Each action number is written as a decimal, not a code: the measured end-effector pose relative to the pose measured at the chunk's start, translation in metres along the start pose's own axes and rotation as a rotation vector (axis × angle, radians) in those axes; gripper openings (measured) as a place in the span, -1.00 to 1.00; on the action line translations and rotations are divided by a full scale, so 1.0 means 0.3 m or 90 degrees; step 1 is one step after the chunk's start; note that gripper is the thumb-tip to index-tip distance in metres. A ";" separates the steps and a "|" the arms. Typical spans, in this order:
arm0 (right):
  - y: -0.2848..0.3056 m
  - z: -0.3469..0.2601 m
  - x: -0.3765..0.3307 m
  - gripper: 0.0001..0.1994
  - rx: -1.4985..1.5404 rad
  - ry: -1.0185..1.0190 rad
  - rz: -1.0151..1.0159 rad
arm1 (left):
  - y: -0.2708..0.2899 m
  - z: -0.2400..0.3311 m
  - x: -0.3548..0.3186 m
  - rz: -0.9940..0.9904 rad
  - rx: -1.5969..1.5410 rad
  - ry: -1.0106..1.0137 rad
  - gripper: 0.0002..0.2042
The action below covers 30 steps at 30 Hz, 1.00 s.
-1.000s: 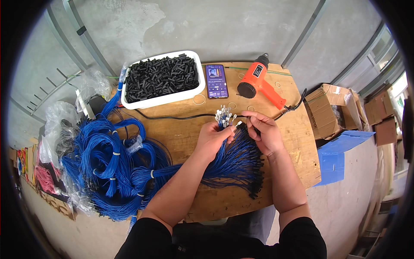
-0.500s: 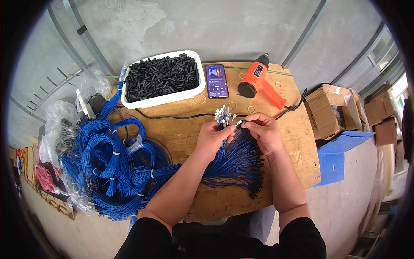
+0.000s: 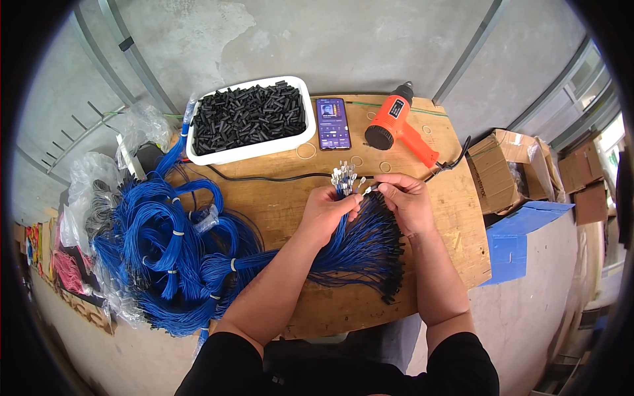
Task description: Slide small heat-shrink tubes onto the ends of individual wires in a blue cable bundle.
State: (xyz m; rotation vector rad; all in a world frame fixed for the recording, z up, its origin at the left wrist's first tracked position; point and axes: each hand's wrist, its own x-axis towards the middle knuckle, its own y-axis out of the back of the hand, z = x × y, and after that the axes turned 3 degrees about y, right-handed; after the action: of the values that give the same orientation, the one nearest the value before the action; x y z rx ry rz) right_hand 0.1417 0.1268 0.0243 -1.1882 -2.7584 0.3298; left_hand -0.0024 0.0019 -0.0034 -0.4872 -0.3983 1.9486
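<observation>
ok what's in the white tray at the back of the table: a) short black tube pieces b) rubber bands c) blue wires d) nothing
a: the white tray is heaped with short black tube pieces, while the blue wires lie on the table and in the hands.

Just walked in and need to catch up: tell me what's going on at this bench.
A person at a wooden table grips a bundle of blue wires in the left hand, metal tips pointing up. The right hand pinches one wire's tip beside the bundle. More blue wire coils lie to the left. Behind sit a white tray of black sleeves, a phone and an orange heat gun, untouched.
</observation>
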 end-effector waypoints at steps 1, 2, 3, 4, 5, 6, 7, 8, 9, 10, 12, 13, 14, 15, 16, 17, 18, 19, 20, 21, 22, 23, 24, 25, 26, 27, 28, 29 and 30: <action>0.000 -0.001 0.000 -0.81 -0.001 0.006 -0.003 | 0.001 -0.001 0.000 0.000 0.000 0.000 -0.87; 0.001 -0.001 0.000 -0.81 -0.002 0.013 -0.006 | 0.003 -0.003 0.001 -0.007 -0.001 -0.002 -0.88; 0.003 -0.001 0.001 -0.81 -0.002 0.013 -0.007 | 0.005 -0.004 0.002 -0.014 -0.001 -0.003 -0.88; 0.007 0.000 0.003 -0.81 -0.010 0.011 -0.012 | 0.004 -0.002 0.001 -0.014 -0.001 -0.004 -0.88; 0.010 0.000 0.003 -0.81 -0.018 0.009 -0.017 | 0.002 0.000 0.000 -0.014 0.002 0.001 -0.88; 0.011 -0.001 0.003 -0.81 -0.018 0.008 -0.017 | 0.001 0.002 0.000 -0.015 0.005 0.006 -0.88; 0.011 -0.003 0.002 -0.81 -0.023 0.013 -0.021 | 0.001 0.001 -0.001 -0.015 0.005 0.007 -0.88; 0.012 -0.005 0.002 -0.81 -0.027 0.019 -0.027 | 0.001 0.001 -0.002 -0.016 -0.001 0.007 -0.88; 0.013 -0.005 0.001 -0.81 -0.028 0.019 -0.027 | 0.002 0.002 -0.002 -0.017 -0.007 0.007 -0.88; 0.014 -0.005 0.000 -0.81 -0.050 0.031 -0.028 | 0.001 0.002 -0.002 -0.017 -0.007 0.007 -0.88; 0.012 -0.006 -0.001 -0.80 -0.072 0.043 -0.031 | 0.001 0.001 -0.001 -0.009 -0.014 0.009 -0.88; 0.008 -0.011 -0.003 -0.80 -0.091 0.044 -0.029 | 0.002 0.000 0.000 -0.008 -0.013 0.008 -0.88; 0.006 -0.014 -0.003 -0.80 -0.110 0.045 -0.028 | 0.003 -0.002 0.001 -0.004 -0.005 -0.001 -0.88; 0.006 -0.014 -0.003 -0.80 -0.110 0.045 -0.028 | 0.004 -0.004 0.002 0.000 0.003 -0.010 -0.88; 0.005 -0.014 -0.003 -0.79 -0.123 0.043 -0.027 | 0.005 -0.007 0.002 0.000 0.003 -0.011 -0.88; 0.005 -0.015 -0.004 -0.79 -0.135 0.041 -0.025 | 0.005 -0.009 0.001 0.004 0.026 -0.028 -0.87; 0.005 -0.014 -0.003 -0.79 -0.135 0.042 -0.025 | 0.006 -0.012 0.000 0.007 0.050 -0.045 -0.87; 0.006 -0.011 -0.003 -0.79 -0.130 0.044 -0.024 | 0.007 -0.015 0.001 0.006 0.050 -0.046 -0.87; 0.008 -0.010 -0.002 -0.79 -0.126 0.047 -0.023 | 0.007 -0.018 0.003 0.019 0.091 -0.056 -0.90; 0.010 -0.011 -0.002 -0.79 -0.126 0.048 -0.023 | 0.006 -0.019 0.003 0.032 0.132 -0.067 -0.92; 0.013 -0.012 -0.002 -0.80 -0.135 0.049 -0.023 | 0.004 -0.019 0.000 0.031 0.132 -0.067 -0.92; 0.012 -0.012 -0.001 -0.80 -0.144 0.050 -0.022 | 0.002 -0.015 -0.007 0.057 0.226 -0.095 -0.92; 0.011 -0.012 -0.001 -0.80 -0.143 0.051 -0.022 | 0.001 -0.013 -0.011 0.083 0.319 -0.122 -0.91; 0.009 -0.014 -0.001 -0.81 -0.139 0.041 -0.020 | 0.010 -0.030 -0.003 0.100 0.364 -0.161 -0.91; 0.009 -0.017 -0.002 -0.82 -0.135 0.031 -0.017 | 0.008 -0.028 -0.005 0.099 0.364 -0.162 -0.91; 0.009 -0.018 -0.002 -0.82 -0.135 0.032 -0.017 | 0.005 -0.023 -0.008 0.103 0.391 -0.166 -0.91; 0.009 -0.018 -0.002 -0.82 -0.142 0.038 -0.014 | 0.004 -0.021 -0.009 0.106 0.418 -0.170 -0.91; 0.008 -0.017 -0.003 -0.82 -0.148 0.043 -0.012 | 0.006 -0.025 -0.006 0.107 0.419 -0.170 -0.91; 0.008 -0.015 -0.004 -0.82 -0.148 0.043 -0.013 | 0.009 -0.034 0.000 0.105 0.395 -0.184 -0.87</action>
State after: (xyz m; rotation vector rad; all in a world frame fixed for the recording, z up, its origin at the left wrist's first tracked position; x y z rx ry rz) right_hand 0.1450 0.1282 0.0282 -1.1942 -2.8061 -0.0342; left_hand 0.0006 0.0014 -0.0133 0.1692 0.0829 2.1760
